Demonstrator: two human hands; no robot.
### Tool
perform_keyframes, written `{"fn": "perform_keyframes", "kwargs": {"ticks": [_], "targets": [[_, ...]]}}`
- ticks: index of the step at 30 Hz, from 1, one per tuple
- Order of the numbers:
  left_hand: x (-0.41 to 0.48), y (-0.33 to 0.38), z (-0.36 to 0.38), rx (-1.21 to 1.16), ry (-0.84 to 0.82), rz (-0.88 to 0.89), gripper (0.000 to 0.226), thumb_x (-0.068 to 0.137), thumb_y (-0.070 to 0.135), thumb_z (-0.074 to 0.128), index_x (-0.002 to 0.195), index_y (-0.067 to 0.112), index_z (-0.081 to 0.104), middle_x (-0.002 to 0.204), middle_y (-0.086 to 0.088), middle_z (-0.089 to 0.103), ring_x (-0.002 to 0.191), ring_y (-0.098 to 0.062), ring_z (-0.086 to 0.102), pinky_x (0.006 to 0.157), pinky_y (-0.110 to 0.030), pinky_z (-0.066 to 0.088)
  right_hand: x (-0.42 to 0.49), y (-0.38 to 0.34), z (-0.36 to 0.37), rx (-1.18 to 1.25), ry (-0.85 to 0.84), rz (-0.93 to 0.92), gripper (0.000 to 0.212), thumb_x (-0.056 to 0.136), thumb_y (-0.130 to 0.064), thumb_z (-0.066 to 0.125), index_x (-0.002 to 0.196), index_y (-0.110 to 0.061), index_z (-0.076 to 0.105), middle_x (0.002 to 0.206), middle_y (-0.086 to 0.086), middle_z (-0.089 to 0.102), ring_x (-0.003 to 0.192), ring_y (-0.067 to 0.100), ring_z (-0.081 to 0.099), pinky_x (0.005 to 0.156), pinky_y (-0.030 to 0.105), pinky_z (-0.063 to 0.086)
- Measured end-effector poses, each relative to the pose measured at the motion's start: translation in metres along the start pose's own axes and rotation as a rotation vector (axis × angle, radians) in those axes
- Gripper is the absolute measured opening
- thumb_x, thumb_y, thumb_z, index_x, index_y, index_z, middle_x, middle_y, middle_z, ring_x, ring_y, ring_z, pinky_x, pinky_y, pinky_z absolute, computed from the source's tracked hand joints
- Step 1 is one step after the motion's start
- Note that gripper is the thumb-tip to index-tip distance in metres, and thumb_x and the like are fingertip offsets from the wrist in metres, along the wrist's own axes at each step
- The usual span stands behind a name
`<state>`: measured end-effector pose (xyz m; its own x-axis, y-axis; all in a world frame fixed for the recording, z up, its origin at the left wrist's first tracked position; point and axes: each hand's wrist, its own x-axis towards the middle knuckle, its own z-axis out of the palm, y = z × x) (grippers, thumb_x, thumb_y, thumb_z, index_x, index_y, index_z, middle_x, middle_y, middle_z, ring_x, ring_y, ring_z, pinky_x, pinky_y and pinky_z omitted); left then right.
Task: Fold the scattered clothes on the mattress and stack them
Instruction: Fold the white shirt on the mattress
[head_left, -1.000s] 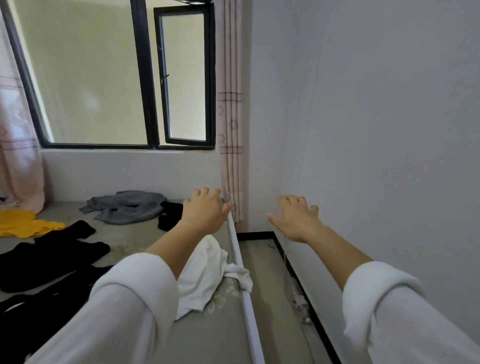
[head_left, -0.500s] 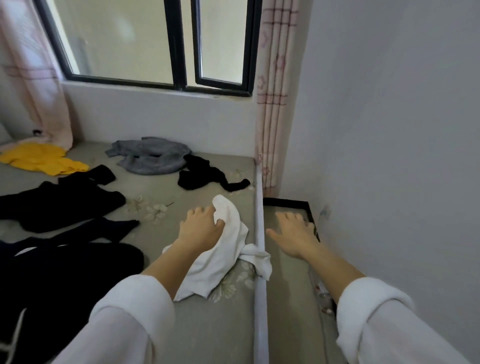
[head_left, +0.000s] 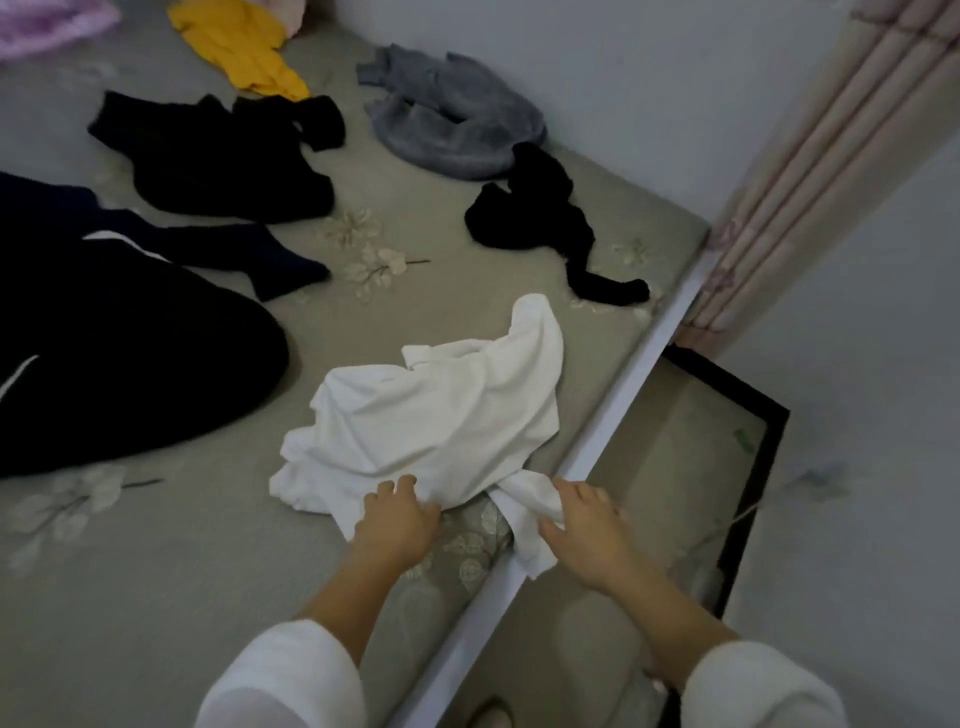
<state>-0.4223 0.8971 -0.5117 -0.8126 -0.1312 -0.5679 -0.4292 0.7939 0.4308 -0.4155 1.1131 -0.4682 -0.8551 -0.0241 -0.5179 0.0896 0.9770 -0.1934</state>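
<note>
White garment: it lies crumpled on the grey flowered mattress, close to the mattress's right edge and nearest to you of all the clothes.
Its long axis: it runs from the wide near end at your hands, away from you and slightly rightward, to a narrow peak that points at the far corner.
Loose end: a twisted strip of the same cloth trails off the near right corner and drapes over the white edge rail.
Your left hand: its fingers are curled onto the near hem, gripping it against the mattress.
Your right hand: it holds the draped strip at the rail, with the cloth bunched under the fingers.
Garment against hands: the bulk spreads beyond both hands, and the two grips sit near each other on its near edge.
Other clothes: a small black piece lies beyond the peak, and a grey garment, a yellow one, a black top and a large dark garment lie farther off, to the left.
To the right: a pink curtain hangs by the wall.
</note>
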Motion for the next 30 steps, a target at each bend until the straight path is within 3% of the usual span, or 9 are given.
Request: {"fn": "perform_keyframes", "kwargs": {"ticks": [10, 14, 16, 18, 20, 22, 25, 27, 30], "targets": [[0.041, -0.075, 0.022, -0.384, 0.127, -0.377, 0.058, 0.095, 0.026, 0.050, 0.141, 0.001, 0.027, 0.141, -0.023, 0.038, 0.127, -0.036, 0.039, 0.101, -0.040, 0.035, 0.092, -0.028, 0.020, -0.069, -0.024, -0.214, 0.059, 0.098, -0.039, 0.041, 0.149, -0.020, 0.019, 0.151, 0.000, 0.029, 0.137, 0.020, 0.027, 0.108, 0.040, 0.026], [0.069, -0.085, 0.015, -0.776, 0.200, -0.414, 0.071, 0.093, 0.029, 0.058, 0.147, 0.003, 0.021, 0.150, -0.014, 0.033, 0.134, -0.032, 0.036, 0.106, -0.039, 0.032, 0.132, -0.059, 0.016, -0.090, 0.067, -0.290, 0.080, 0.091, -0.026, 0.054, 0.152, -0.021, 0.002, 0.160, 0.000, 0.004, 0.146, 0.019, 0.008, 0.113, 0.040, 0.019], [0.080, -0.082, 0.008, -0.958, 0.184, -0.458, 0.067, 0.090, 0.030, 0.063, 0.144, 0.005, 0.031, 0.142, -0.010, 0.043, 0.126, -0.031, 0.044, 0.103, -0.042, 0.041, 0.153, -0.068, 0.014, -0.142, 0.085, -0.277, 0.091, 0.087, -0.021, 0.060, 0.152, -0.026, -0.005, 0.160, -0.002, -0.011, 0.147, 0.019, -0.008, 0.115, 0.044, 0.013], [0.086, -0.081, -0.001, -0.993, 0.118, -0.454, 0.040, 0.090, 0.020, 0.062, 0.126, 0.006, 0.051, 0.121, -0.009, 0.057, 0.108, -0.027, 0.054, 0.087, -0.036, 0.049, 0.174, -0.074, 0.014, -0.153, 0.058, -0.210, 0.083, 0.088, -0.025, 0.061, 0.150, -0.031, 0.007, 0.159, -0.003, -0.016, 0.146, 0.021, -0.017, 0.115, 0.048, 0.007], [0.086, -0.086, -0.015, -0.950, 0.111, -0.408, 0.011, 0.085, 0.014, 0.060, 0.092, 0.005, 0.062, 0.091, -0.007, 0.061, 0.087, -0.023, 0.054, 0.067, -0.028, 0.043, 0.189, -0.079, 0.014, -0.107, 0.070, -0.160, 0.046, 0.092, -0.030, 0.056, 0.135, -0.034, 0.039, 0.160, -0.001, 0.001, 0.147, 0.022, -0.011, 0.114, 0.049, 0.007], [0.083, -0.101, -0.029, -0.925, 0.199, -0.380, 0.018, 0.074, 0.021, 0.063, 0.076, 0.003, 0.061, 0.075, -0.006, 0.056, 0.073, -0.020, 0.050, 0.061, -0.028, 0.036, 0.192, -0.086, 0.014, -0.028, 0.118, -0.175, 0.010, 0.096, -0.025, 0.050, 0.105, -0.027, 0.053, 0.144, 0.002, 0.040, 0.144, 0.023, 0.018, 0.110, 0.047, 0.016], [0.070, -0.128, -0.048, -0.907, 0.331, -0.457, 0.015, 0.075, 0.014, 0.065, 0.069, 0.003, 0.057, 0.066, -0.008, 0.050, 0.061, -0.018, 0.044, 0.056, -0.028, 0.031, 0.166, -0.099, 0.016, 0.035, 0.056, -0.361, 0.008, 0.098, -0.022, 0.046, 0.099, -0.023, 0.054, 0.096, -0.004, 0.061, 0.105, 0.021, 0.057, 0.089, 0.034, 0.030], [0.061, -0.147, -0.052, -0.769, 0.304, -0.561, 0.021, 0.065, 0.022, 0.067, 0.066, 0.003, 0.057, 0.063, -0.009, 0.052, 0.059, -0.020, 0.046, 0.055, -0.029, 0.031, 0.137, -0.106, 0.022, -0.008, -0.081, -0.522, 0.013, 0.097, -0.026, 0.049, 0.105, -0.022, 0.058, 0.096, -0.003, 0.067, 0.093, 0.021, 0.060, 0.084, 0.030, 0.035], [0.047, -0.169, -0.042, -0.507, 0.073, -0.719, 0.038, 0.064, 0.022, 0.071, 0.091, -0.004, 0.062, 0.085, -0.018, 0.061, 0.076, -0.031, 0.056, 0.063, -0.033, 0.039, 0.101, -0.105, 0.031, 0.101, -0.520, -0.550, 0.006, 0.093, -0.028, 0.055, 0.093, -0.033, 0.059, 0.103, -0.004, 0.064, 0.095, 0.016, 0.058, 0.083, 0.024, 0.042]]}}
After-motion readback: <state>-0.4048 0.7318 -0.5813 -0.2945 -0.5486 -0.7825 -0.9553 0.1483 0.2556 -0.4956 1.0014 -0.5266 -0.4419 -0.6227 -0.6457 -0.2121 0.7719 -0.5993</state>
